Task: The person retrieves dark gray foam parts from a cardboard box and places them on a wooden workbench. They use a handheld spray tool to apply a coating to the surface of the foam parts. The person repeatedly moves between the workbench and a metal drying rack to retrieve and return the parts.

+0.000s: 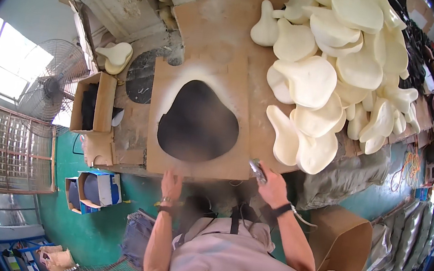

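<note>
A black saddle-shaped piece (199,121) lies on a brown cardboard sheet (239,79) on the workbench, ringed by pale overspray. My right hand (271,186) is closed around a small metal spray gun (257,170) at the near right corner of the cardboard, its nozzle pointing toward the black piece. My left hand (171,185) rests with fingers apart on the bench's front edge, just below the cardboard, holding nothing. Both wrists wear dark bands.
A large heap of cream foam saddle shapes (337,69) covers the bench's right half. An open cardboard box (94,103) and a standing fan (51,87) are at left. A blue box (96,188) sits on the green floor. A brown bin (341,240) stands at my right.
</note>
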`<action>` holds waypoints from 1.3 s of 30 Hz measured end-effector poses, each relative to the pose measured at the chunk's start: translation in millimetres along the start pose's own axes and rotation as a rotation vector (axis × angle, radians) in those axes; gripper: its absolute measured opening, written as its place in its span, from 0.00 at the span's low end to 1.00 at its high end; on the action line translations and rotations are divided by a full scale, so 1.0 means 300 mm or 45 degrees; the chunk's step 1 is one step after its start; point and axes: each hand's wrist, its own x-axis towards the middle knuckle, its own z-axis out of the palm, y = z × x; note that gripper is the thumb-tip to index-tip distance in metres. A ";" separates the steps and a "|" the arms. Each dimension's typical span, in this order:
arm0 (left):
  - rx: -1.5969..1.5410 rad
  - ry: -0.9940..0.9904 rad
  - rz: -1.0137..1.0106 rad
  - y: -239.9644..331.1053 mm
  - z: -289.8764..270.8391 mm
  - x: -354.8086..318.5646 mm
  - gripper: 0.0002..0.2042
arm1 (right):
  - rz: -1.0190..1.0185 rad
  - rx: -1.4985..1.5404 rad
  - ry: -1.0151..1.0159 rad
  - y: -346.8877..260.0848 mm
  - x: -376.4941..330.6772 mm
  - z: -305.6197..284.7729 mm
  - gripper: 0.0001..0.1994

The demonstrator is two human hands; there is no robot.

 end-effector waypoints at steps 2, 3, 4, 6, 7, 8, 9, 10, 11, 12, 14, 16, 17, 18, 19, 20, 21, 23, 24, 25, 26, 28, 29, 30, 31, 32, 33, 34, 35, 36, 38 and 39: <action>-0.124 -0.205 -0.174 -0.142 0.030 -0.146 0.19 | -0.076 0.124 0.046 -0.085 -0.075 -0.132 0.28; 0.158 -0.349 -0.004 -0.244 0.067 -0.212 0.15 | -0.099 0.181 0.032 -0.127 -0.119 -0.191 0.29; 0.216 -0.599 -0.102 -0.287 0.093 -0.269 0.13 | -0.114 0.235 0.038 -0.165 -0.163 -0.250 0.32; 0.613 -0.686 0.414 -0.729 0.160 -0.525 0.12 | -0.170 0.359 -0.035 -0.280 -0.232 -0.363 0.34; 0.747 -1.069 0.171 -0.721 0.215 -0.576 0.11 | -0.149 0.339 -0.022 -0.300 -0.290 -0.393 0.34; 1.157 -1.156 0.732 -0.735 0.221 -0.629 0.11 | -0.124 0.320 -0.027 -0.327 -0.342 -0.430 0.35; 0.652 -1.197 0.455 -0.763 0.227 -0.670 0.14 | -0.112 0.314 -0.057 -0.365 -0.381 -0.455 0.35; -0.034 -1.006 -0.430 -0.805 0.201 -0.758 0.17 | -0.114 0.313 -0.029 -0.407 -0.411 -0.473 0.36; -0.195 -0.977 -0.561 -0.857 0.191 -0.791 0.19 | -0.094 0.318 -0.030 -0.443 -0.444 -0.479 0.36; -0.362 -0.947 -0.681 -0.880 0.170 -0.828 0.20 | -0.080 0.303 -0.018 -0.466 -0.480 -0.487 0.36; -0.627 -0.846 -0.830 -0.840 0.117 -0.885 0.21 | -0.111 0.216 -0.031 -0.499 -0.508 -0.477 0.36; -0.740 -0.740 -0.714 -0.869 0.085 -0.902 0.21 | -0.075 0.192 -0.044 -0.543 -0.525 -0.481 0.36; -0.724 -0.727 -0.649 -0.886 0.088 -0.897 0.21 | -0.062 0.178 -0.044 -0.567 -0.532 -0.485 0.35; -0.651 -0.736 -0.592 -0.900 0.096 -0.896 0.20 | -0.046 0.181 0.040 -0.604 -0.531 -0.475 0.30; -0.464 -0.783 -0.499 -0.886 0.104 -0.879 0.21 | -0.066 0.166 0.053 -0.623 -0.528 -0.461 0.29; -0.268 -0.824 -0.400 -0.888 0.110 -0.859 0.21 | -0.083 0.160 0.072 -0.632 -0.524 -0.447 0.29; -0.036 -0.836 -0.147 -0.891 0.119 -0.830 0.21 | -0.099 0.153 0.091 -0.643 -0.520 -0.436 0.29; -0.047 -0.747 -0.108 -0.901 0.123 -0.801 0.21 | -0.128 0.153 0.114 -0.664 -0.497 -0.418 0.29; -0.303 -0.653 -0.313 -0.898 0.134 -0.791 0.21 | -0.142 0.153 0.126 -0.675 -0.484 -0.414 0.29; -0.510 -0.610 -0.645 -0.855 0.128 -0.758 0.21 | -0.168 0.152 0.121 -0.687 -0.470 -0.402 0.29; -0.712 -0.495 -0.971 -0.815 0.121 -0.723 0.21 | -0.193 0.153 0.119 -0.702 -0.456 -0.396 0.28; -0.668 -0.483 -0.920 -0.780 0.101 -0.658 0.21 | -0.226 0.147 0.047 -0.728 -0.436 -0.397 0.28; -0.644 -0.467 -0.906 -0.777 0.092 -0.644 0.21 | -0.236 0.144 -0.029 -0.735 -0.427 -0.404 0.28; -0.789 -0.469 -0.874 -0.800 0.092 -0.619 0.19 | -0.245 0.145 -0.108 -0.742 -0.420 -0.407 0.28; -0.936 -0.472 -0.836 -0.794 0.076 -0.577 0.18 | -0.259 0.167 -0.112 -0.746 -0.415 -0.400 0.29; -0.873 -0.387 -0.618 -0.782 0.057 -0.563 0.18 | -0.277 0.191 -0.120 -0.750 -0.408 -0.392 0.29; -1.139 -0.370 -0.573 -0.756 0.025 -0.519 0.19 | -0.298 0.216 -0.136 -0.758 -0.401 -0.380 0.29; -1.407 -0.366 -0.537 -0.731 -0.010 -0.484 0.19 | -0.345 0.218 -0.097 -0.768 -0.390 -0.364 0.32; -2.022 -0.400 -0.637 -0.714 -0.049 -0.427 0.22 | -0.331 0.196 -0.089 -0.792 -0.377 -0.364 0.30; -1.833 -0.332 -0.655 -0.502 -0.160 -0.346 0.35 | -0.248 0.189 -0.052 -0.778 -0.391 -0.348 0.29; -2.824 -0.375 -0.472 -0.234 -0.387 -0.249 0.52 | -0.120 0.224 -0.011 -0.783 -0.405 -0.334 0.26; -3.002 -0.299 -0.297 -0.167 -0.441 -0.228 0.58 | -0.096 0.240 -0.023 -0.792 -0.407 -0.325 0.25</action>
